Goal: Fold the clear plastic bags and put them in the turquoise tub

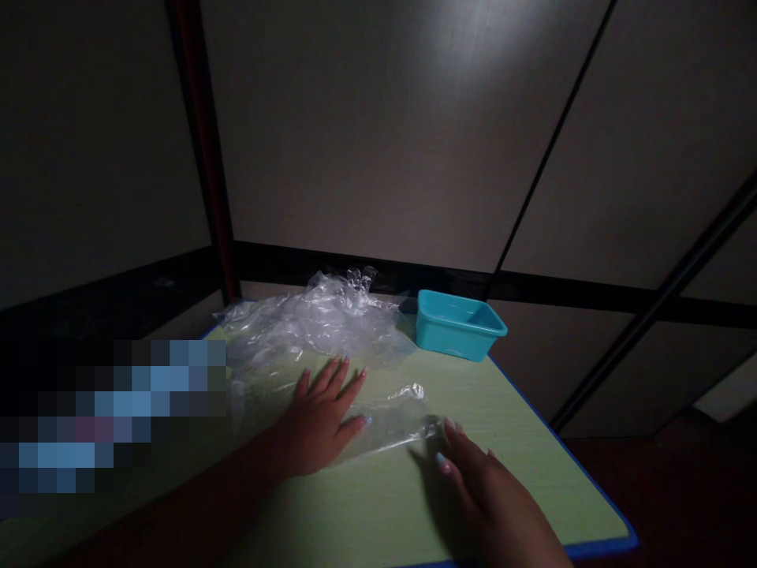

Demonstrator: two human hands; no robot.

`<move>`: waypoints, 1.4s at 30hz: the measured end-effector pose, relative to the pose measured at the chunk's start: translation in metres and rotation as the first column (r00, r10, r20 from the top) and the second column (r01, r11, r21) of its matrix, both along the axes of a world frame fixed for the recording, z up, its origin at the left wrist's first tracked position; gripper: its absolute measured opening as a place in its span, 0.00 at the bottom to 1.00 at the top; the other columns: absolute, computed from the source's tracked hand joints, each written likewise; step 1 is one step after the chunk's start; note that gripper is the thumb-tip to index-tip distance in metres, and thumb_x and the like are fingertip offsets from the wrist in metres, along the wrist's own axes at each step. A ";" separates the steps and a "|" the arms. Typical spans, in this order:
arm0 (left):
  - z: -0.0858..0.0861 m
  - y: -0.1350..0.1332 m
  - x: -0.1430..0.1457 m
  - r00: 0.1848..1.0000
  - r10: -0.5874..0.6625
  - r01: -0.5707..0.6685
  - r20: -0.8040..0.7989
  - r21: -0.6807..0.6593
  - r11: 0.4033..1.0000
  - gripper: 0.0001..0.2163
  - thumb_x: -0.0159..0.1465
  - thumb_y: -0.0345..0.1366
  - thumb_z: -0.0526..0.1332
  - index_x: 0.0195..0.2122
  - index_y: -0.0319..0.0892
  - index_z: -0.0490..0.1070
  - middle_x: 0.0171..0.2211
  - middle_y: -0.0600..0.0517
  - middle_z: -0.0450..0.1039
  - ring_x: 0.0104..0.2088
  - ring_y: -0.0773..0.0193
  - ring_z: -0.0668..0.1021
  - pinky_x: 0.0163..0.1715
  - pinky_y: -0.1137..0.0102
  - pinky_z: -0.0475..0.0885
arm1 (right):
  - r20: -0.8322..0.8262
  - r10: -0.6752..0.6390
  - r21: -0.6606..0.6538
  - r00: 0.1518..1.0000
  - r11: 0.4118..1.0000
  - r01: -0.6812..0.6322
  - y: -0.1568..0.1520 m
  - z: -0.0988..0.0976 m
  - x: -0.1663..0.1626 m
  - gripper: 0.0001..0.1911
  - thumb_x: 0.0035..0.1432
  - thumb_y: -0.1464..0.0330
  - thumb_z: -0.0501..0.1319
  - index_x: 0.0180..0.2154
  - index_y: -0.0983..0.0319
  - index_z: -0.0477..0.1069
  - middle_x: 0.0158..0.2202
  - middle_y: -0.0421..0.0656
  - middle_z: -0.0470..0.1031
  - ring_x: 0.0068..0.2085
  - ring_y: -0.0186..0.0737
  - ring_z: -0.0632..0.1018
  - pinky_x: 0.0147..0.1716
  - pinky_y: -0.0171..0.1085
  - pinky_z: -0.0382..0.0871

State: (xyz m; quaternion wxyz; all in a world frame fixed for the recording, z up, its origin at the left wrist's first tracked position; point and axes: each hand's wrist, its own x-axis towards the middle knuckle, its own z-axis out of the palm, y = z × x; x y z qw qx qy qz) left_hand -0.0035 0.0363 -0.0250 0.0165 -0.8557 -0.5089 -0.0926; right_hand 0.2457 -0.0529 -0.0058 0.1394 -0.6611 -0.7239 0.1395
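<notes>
A clear plastic bag (393, 422) lies stretched out on the light green tabletop. Spread flat across its left part is my left hand (319, 422), fingers fanned and palm down. My right hand (482, 481) is at the bag's right end, with the thumb apart from the fingers. The fingertips are close to the bag's edge; whether they touch it I cannot tell. Beyond my left hand sits a crumpled heap of clear plastic bags (337, 312).
A turquoise plastic basin (455, 335) stands at the table's far right corner. The table (532, 465) has a blue edge. Panelled walls (378, 142) rise behind it. A blurred-out patch (130, 402) covers the left side.
</notes>
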 end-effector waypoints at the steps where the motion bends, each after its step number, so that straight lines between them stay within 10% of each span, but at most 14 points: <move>1: 0.000 0.000 0.000 1.000 0.001 -0.001 0.001 -0.002 1.000 0.28 0.66 0.52 0.46 0.66 0.50 0.42 0.66 0.46 0.38 0.65 0.50 0.42 0.57 0.42 0.46 | -0.052 -0.017 0.034 0.999 0.999 0.019 0.001 -0.001 0.004 0.29 0.61 0.61 0.43 0.60 0.65 0.59 0.58 0.50 0.64 0.58 0.49 0.66 0.58 0.52 0.56; 16: 0.005 0.000 0.000 1.000 -0.008 0.007 -0.008 -0.029 1.000 0.28 0.66 0.51 0.46 0.66 0.50 0.42 0.66 0.45 0.36 0.65 0.50 0.41 0.57 0.43 0.45 | -0.308 0.017 0.331 0.951 0.939 0.090 0.028 -0.012 0.017 0.08 0.56 0.66 0.55 0.29 0.60 0.71 0.34 0.46 0.72 0.39 0.46 0.71 0.40 0.42 0.64; 42: 0.008 -0.001 -0.007 0.993 -0.113 0.111 -0.020 -0.094 0.989 0.32 0.64 0.56 0.48 0.66 0.52 0.39 0.66 0.45 0.31 0.65 0.48 0.39 0.57 0.41 0.41 | -0.305 0.174 0.237 0.936 0.966 -0.102 0.020 -0.006 0.038 0.10 0.60 0.65 0.53 0.28 0.60 0.67 0.35 0.45 0.70 0.40 0.44 0.70 0.41 0.41 0.63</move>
